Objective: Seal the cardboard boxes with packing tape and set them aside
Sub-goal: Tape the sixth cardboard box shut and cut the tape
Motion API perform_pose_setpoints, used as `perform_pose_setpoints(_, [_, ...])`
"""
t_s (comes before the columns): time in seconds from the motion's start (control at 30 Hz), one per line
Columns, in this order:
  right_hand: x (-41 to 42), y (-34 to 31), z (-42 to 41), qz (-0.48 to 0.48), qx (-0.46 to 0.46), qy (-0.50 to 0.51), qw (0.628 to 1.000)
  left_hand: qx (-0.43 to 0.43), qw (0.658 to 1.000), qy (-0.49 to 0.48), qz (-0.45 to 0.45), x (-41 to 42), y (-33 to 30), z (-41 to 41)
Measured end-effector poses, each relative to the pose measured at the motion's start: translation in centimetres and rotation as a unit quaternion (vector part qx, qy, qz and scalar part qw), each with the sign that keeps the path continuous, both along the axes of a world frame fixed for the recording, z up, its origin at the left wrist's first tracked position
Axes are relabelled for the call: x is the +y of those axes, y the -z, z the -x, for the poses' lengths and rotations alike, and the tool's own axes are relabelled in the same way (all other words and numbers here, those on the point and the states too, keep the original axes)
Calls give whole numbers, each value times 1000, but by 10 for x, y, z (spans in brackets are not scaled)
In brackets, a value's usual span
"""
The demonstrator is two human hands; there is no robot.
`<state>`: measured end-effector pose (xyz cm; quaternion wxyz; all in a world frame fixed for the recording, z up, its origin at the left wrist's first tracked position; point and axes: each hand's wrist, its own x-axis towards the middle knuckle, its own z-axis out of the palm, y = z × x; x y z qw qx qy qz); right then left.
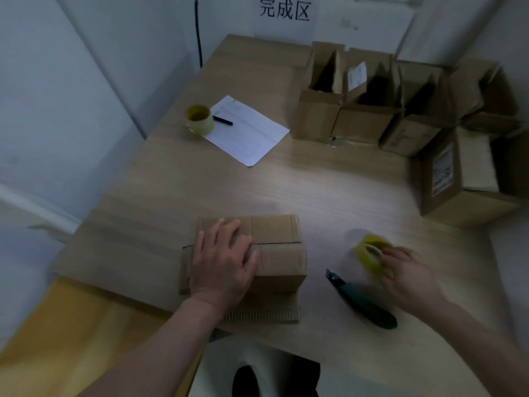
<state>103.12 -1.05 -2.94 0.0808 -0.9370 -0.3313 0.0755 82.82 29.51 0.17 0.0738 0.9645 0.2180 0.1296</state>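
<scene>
A small cardboard box [276, 247] lies near the table's front edge, its top flaps closed along a dark middle seam. My left hand [221, 259] rests flat on the box's left half, fingers spread. To the right, my right hand [406, 272] grips a yellowish roll of packing tape [370, 253] just above the table; the roll is blurred. A green-handled utility knife [362, 300] lies on the table between the box and that hand.
A second tape roll [199, 118], a black pen [223, 120] and a white sheet [247, 130] lie at the back left. Several open cardboard boxes [357, 96] stand along the back right, a labelled one [455, 176] at the right edge. A sign [284, 10] hangs on the wall.
</scene>
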Motion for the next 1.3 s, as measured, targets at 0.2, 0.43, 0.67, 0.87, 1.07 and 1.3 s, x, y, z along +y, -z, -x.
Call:
perform_pose_setpoints(0.2, [112, -93, 49, -464, 314, -4, 828, -5, 1000, -9, 29, 2, -2, -1])
perform_pose_setpoints(0.43, [171, -68, 95, -483, 372, -40, 792, -54, 988, -6, 145, 8, -15, 9])
perform_pose_setpoints(0.67, [167, -63, 95, -458, 358, -63, 811, -141, 899, 30, 412, 21, -54, 0])
perform_pose_setpoints(0.87, [168, -60, 96, -458, 354, -62, 813, -14, 867, 88, 490, 38, -68, -19])
perform_pose_setpoints(1.07, [168, -58, 94, -458, 358, -56, 812, -3, 867, 127, 482, 46, -70, -30])
perform_pose_setpoints(1.3, [168, -56, 94, -459, 353, -61, 813, -44, 855, 122, 503, 49, -64, -27])
